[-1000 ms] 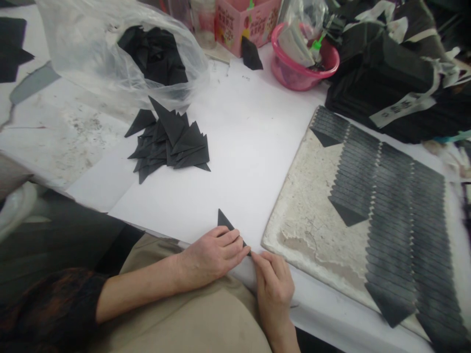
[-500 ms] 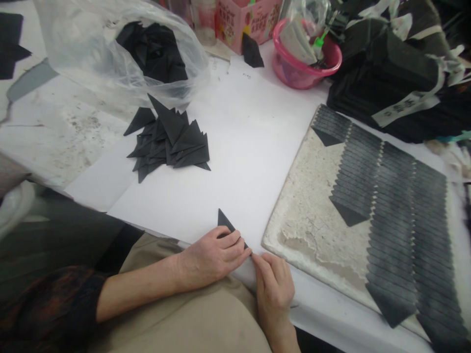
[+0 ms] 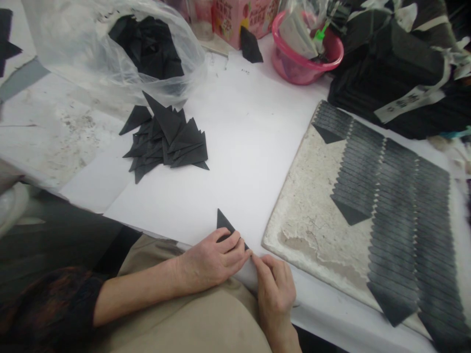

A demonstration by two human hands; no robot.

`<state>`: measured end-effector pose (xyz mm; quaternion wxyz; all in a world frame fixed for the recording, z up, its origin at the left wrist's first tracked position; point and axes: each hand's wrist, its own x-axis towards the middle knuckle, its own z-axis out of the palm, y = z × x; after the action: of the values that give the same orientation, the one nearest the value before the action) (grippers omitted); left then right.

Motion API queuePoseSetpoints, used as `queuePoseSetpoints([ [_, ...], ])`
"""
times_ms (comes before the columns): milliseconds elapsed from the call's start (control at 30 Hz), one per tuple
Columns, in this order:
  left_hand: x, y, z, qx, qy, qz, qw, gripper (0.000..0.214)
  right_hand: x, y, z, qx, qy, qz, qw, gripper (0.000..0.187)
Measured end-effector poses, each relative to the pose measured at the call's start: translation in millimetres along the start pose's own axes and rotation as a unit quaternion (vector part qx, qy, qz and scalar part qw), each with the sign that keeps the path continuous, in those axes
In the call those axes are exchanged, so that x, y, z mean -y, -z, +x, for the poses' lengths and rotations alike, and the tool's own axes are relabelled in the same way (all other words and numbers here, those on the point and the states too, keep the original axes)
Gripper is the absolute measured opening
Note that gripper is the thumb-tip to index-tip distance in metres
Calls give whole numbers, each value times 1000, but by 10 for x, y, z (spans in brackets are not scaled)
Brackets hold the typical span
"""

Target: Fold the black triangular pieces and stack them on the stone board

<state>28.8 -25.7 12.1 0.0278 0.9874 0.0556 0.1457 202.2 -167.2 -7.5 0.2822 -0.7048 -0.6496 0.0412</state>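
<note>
A black folded triangular piece [image 3: 223,221] lies at the table's near edge, its pointed top showing past my fingers. My left hand [image 3: 215,257] is closed over it, with bent fingers pressing on its middle. At the lower right corner of the piece, my right hand [image 3: 275,287] pinches with thumb and forefinger; the tip between them is mostly covered. Farther up the table is a loose heap of similar black folded pieces [image 3: 172,142]. To the right, overlapping rows of flattened black pieces [image 3: 395,230] lie on a worn pale board [image 3: 290,206].
A clear plastic bag [image 3: 73,54] with black pieces inside stands at the back left. Behind the table's middle are a pink box [image 3: 235,19], a single black piece [image 3: 251,45] and a pink basin [image 3: 294,73]. Tied black stacks [image 3: 386,63] fill the back right.
The view has shifted slightly. Both hands keep nearly the same position and hold on the black folded piece.
</note>
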Motion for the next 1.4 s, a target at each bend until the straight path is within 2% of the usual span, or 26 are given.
queuePoseSetpoints([
  [167,13,4,3,19,-1,-4,1000,33,56,32,62,5,-48,32,998,19],
  [300,19,-20,-13,17,5,-15,1000,33,140,20,126,12,-94,20,995,13],
  [400,25,-47,-38,0,11,-28,1000,33,200,13,171,23,-131,9,991,8],
  [633,57,-69,-70,-51,21,-68,996,25,279,51,224,51,-190,16,980,10],
  [733,80,-32,-21,-68,32,-84,994,23,298,61,218,46,-205,42,977,8],
  [833,109,0,74,-75,70,-107,989,22,314,81,225,37,-218,96,970,6],
  [933,134,25,188,-61,92,-159,981,18,329,129,267,23,-229,164,959,5],
  [1033,146,95,279,-9,124,-266,956,13,344,205,328,5,-247,222,943,4],
  [1133,149,211,323,38,174,-370,912,16,355,290,379,12,-285,279,917,10],
  [1267,132,316,321,57,210,-447,868,16,362,363,421,67,-326,356,873,12],
  [1400,95,328,318,59,230,-484,842,19,368,371,443,81,-370,411,829,18],
])
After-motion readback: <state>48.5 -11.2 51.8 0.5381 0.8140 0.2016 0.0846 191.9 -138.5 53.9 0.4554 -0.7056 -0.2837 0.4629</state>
